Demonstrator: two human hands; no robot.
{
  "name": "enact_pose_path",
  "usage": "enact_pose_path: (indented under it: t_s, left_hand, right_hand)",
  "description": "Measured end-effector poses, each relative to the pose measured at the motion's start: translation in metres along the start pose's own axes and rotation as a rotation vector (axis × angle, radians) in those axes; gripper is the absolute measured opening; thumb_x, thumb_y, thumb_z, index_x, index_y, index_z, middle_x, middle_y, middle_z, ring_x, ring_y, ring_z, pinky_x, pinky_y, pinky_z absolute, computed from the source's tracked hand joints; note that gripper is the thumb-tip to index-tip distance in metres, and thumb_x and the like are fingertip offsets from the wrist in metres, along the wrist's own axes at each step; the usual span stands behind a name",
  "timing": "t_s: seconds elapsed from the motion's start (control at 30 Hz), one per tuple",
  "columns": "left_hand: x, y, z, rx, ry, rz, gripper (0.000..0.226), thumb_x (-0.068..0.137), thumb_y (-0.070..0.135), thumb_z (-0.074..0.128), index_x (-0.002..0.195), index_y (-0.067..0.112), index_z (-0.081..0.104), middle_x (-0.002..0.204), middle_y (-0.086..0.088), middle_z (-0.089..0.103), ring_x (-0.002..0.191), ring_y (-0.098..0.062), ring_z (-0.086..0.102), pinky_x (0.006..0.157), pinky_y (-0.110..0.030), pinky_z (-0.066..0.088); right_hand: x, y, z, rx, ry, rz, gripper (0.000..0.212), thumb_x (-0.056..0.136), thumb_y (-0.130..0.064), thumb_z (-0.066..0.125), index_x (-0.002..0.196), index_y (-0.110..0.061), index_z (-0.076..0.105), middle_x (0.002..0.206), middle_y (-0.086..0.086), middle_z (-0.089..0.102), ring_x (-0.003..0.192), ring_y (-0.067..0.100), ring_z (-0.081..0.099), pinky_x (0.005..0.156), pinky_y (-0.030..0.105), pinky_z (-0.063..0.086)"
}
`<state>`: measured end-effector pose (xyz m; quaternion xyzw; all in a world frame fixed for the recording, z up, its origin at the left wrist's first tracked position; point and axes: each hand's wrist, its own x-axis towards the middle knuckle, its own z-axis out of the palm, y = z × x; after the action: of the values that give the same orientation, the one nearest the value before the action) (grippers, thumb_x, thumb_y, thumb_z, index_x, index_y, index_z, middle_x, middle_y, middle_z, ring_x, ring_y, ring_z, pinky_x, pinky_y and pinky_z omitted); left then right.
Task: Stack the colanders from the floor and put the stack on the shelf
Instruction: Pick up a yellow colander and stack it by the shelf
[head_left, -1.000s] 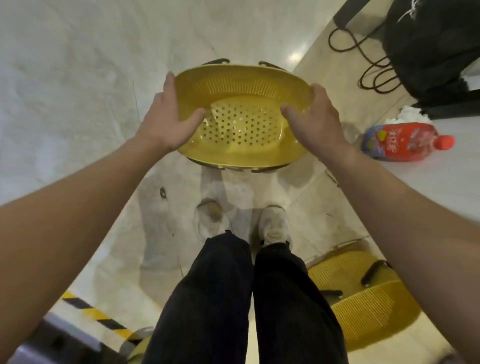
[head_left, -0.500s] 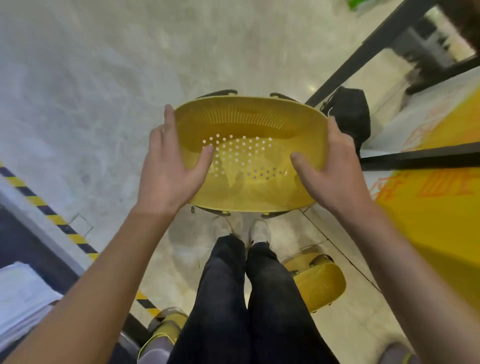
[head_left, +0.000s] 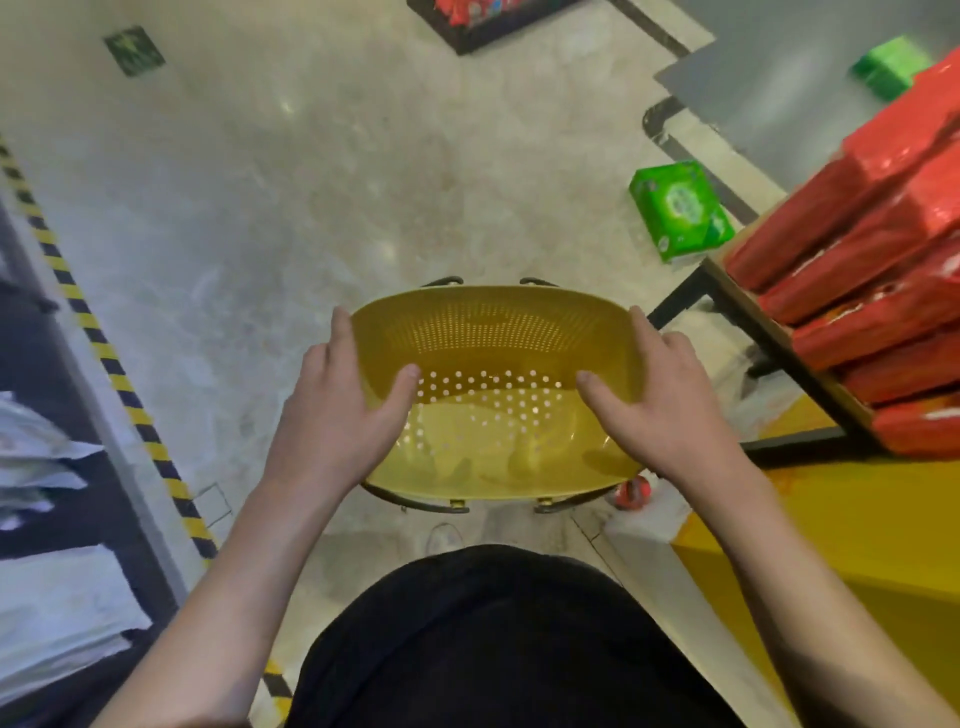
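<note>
**Yellow colander held up by both ends**

The colander (head_left: 493, 395) is off the floor (head_left: 291, 208), held in front of the person's body at about waist height, open side up. The left hand (head_left: 340, 415) grips its left end and the right hand (head_left: 660, 410) its right end. On each side the thumb reaches inside over the rim while the other fingers wrap the outer wall, so both hands are closed on the bowl. Dark wire handles or feet poke out at the near and far edges; whether a second colander nests under the top one cannot be told.

It looks like thin moulded plastic, so it is probably light and fairly stiff, though the perforated walls may flex if squeezed hard. The smooth surface could slip, which makes the rolled rim the sensible hold, as now. It is unlikely to break if bumped.

A shelf (head_left: 779, 332) with stacked red packs (head_left: 862, 249) stands to the right, and a green pack (head_left: 678, 208) lies on the floor beyond.
</note>
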<state>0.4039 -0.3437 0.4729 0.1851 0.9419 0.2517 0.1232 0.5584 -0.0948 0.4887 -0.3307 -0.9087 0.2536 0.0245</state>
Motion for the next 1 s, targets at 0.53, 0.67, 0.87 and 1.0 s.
enact_pose_path:
  t_s: [0.53,0.67,0.87,1.0]
  left_hand:
    - [-0.024,-0.023,-0.04,-0.051,0.347,-0.402,0.084,0.089,0.066,0.05,0.156,0.027,0.016,0.16,0.001,0.027,0.139,-0.021,0.036,0.096,-0.038,0.039]
    - [-0.067,-0.027,-0.043,-0.264,0.556,-0.648,0.072,0.086,0.064,0.056,0.146,0.03,0.033,0.146,0.001,0.047,0.132,-0.02,0.044,0.106,-0.037,0.039]
    - [-0.142,-0.018,-0.021,-0.253,0.748,-0.975,0.083,0.083,0.068,0.05,0.149,0.021,0.032,0.146,-0.005,0.05,0.133,-0.025,0.046,0.105,-0.041,0.041]
    - [-0.202,-0.006,0.001,-0.226,0.88,-1.166,0.086,0.088,0.061,0.054,0.155,0.015,0.026,0.156,-0.007,0.039,0.14,-0.026,0.038,0.109,-0.041,0.034]
  right_hand:
    - [0.081,-0.079,0.026,0.081,-0.225,-0.455,0.092,0.083,-0.07,0.051,0.155,-0.024,0.016,0.144,0.011,0.038,0.124,0.022,0.044,0.089,0.027,0.032]
    - [0.11,-0.113,0.035,0.067,-0.329,-0.667,0.09,0.083,-0.068,0.051,0.154,-0.02,0.024,0.142,0.011,0.043,0.124,0.021,0.043,0.091,0.027,0.032]
    - [0.103,-0.175,0.076,0.015,-0.519,-1.005,0.083,0.086,-0.06,0.06,0.152,-0.018,0.029,0.14,0.016,0.046,0.125,0.028,0.046,0.092,0.029,0.031]
    - [0.06,-0.203,0.101,-0.011,-0.638,-1.197,0.086,0.082,-0.065,0.054,0.151,-0.019,0.03,0.137,0.015,0.048,0.121,0.029,0.049,0.091,0.026,0.032]
